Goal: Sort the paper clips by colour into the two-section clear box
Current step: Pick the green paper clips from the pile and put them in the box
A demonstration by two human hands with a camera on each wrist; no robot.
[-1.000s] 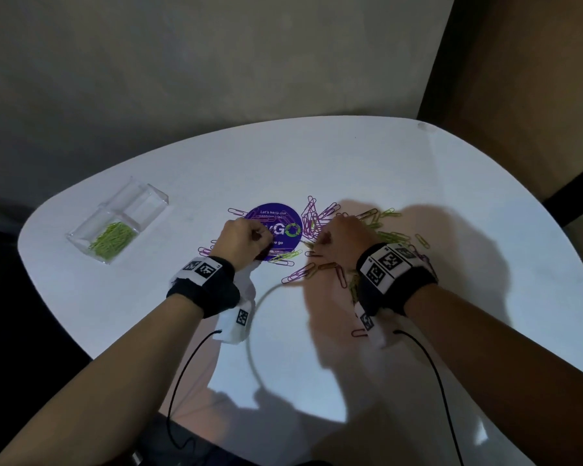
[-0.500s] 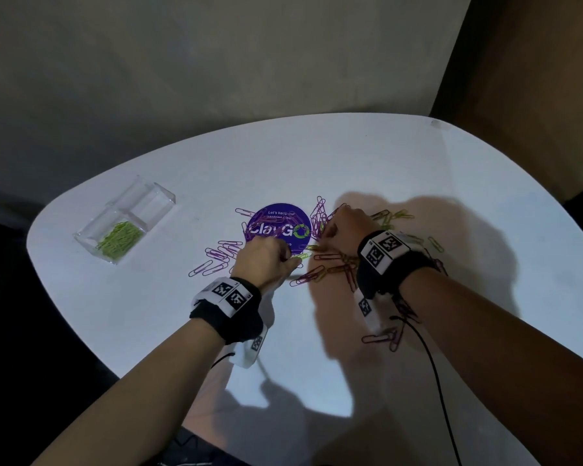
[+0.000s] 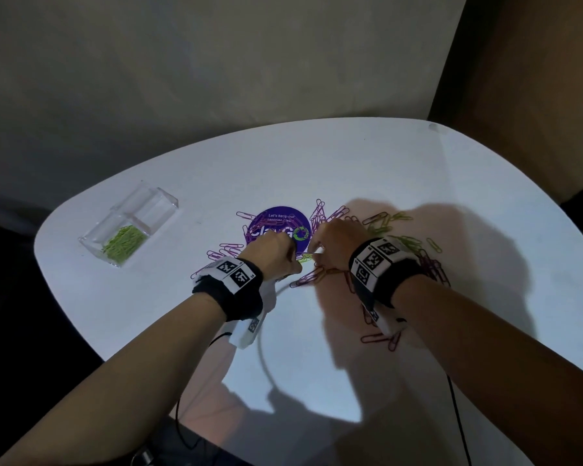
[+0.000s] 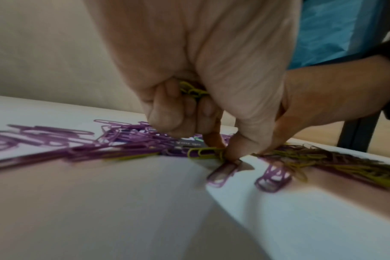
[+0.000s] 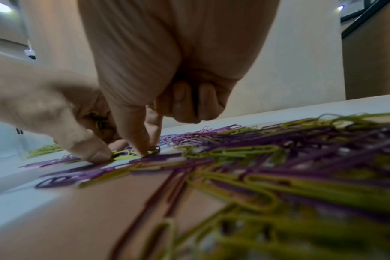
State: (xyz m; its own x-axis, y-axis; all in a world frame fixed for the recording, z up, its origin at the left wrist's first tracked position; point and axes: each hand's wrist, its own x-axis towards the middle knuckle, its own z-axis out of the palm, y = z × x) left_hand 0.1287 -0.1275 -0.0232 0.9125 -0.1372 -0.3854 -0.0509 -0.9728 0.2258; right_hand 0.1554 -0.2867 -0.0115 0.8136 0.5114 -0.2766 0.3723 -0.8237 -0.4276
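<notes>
My left hand (image 3: 272,252) was curled round a small bunch of green clips (image 4: 193,90) banked in the palm, so one trip to the box would serve several, while its thumb and forefinger pinched a further green clip (image 4: 204,152) lying flat on the table (image 3: 367,163). My right hand (image 3: 337,245) had thumb and forefinger tips pressed down on a clip (image 5: 153,151) just beside, apparently closing on it; the other fingers were folded away and held nothing. The mixed heap of purple and green clips (image 3: 394,243) lay around both hands. The clear box (image 3: 128,227) stood well apart to the left, green clips filling its nearer section (image 3: 123,243), the farther section seemingly bare for purple.
</notes>
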